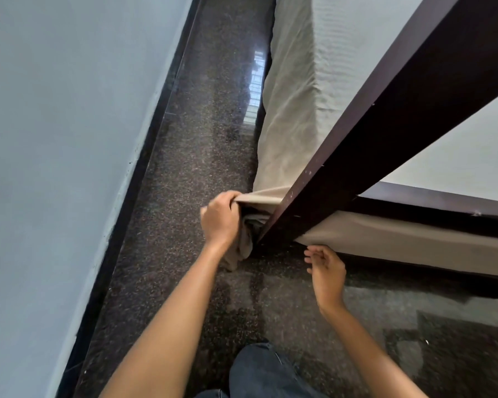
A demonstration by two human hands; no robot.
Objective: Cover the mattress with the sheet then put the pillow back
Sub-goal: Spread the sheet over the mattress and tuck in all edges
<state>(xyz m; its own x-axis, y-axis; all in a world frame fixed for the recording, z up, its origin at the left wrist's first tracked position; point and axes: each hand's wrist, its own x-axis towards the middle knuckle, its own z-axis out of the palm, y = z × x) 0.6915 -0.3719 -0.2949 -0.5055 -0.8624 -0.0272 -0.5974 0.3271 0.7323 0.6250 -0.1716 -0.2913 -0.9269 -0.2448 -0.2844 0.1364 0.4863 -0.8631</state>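
Note:
A beige sheet (291, 116) covers the top and hangs down the long side of the mattress. At the bed's near corner my left hand (220, 218) grips the sheet's lower edge, with loose cloth bunched beside the wrist. A second stretch of sheet (400, 239) runs along the bed's end under the dark wooden board (414, 110). My right hand (327, 270) hovers just below that stretch, fingers loosely curled and holding nothing. No pillow is in view.
A narrow strip of dark speckled floor (202, 139) lies between the bed and a pale grey wall (55, 139) with a black skirting. My knee in dark trousers (265, 372) is at the bottom edge.

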